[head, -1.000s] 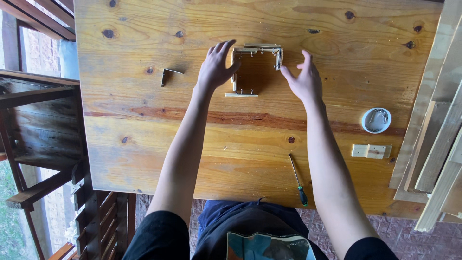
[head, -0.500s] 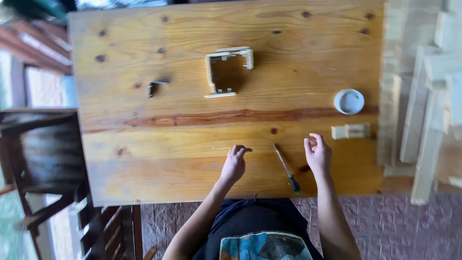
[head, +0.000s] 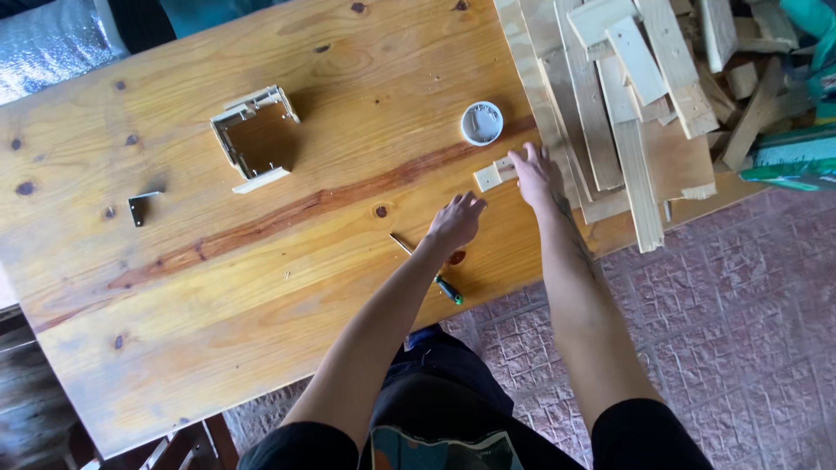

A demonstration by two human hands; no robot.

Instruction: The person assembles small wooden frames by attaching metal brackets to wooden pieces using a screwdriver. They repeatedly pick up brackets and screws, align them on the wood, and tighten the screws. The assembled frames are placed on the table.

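Observation:
My right hand (head: 533,172) reaches over the wooden table (head: 218,287), its fingers spread and resting on the right end of a small cream rectangular block (head: 489,175). My left hand (head: 456,219) hovers just left of it with loosely curled fingers, holding nothing. A screwdriver with a green handle (head: 427,269) lies on the table under my left forearm. A round white lid-like dish (head: 482,123) sits just beyond the block. A white open square frame box (head: 254,137) stands further left.
A small dark metal bracket (head: 142,207) lies at the table's left. A heap of pale wood slats (head: 631,104) lies along the table's right edge. Reddish paving (head: 749,331) is below on the right.
Both hands left the white frame box, drew back to the near edge, then moved right toward the cream block. The view has swung and tilted right.

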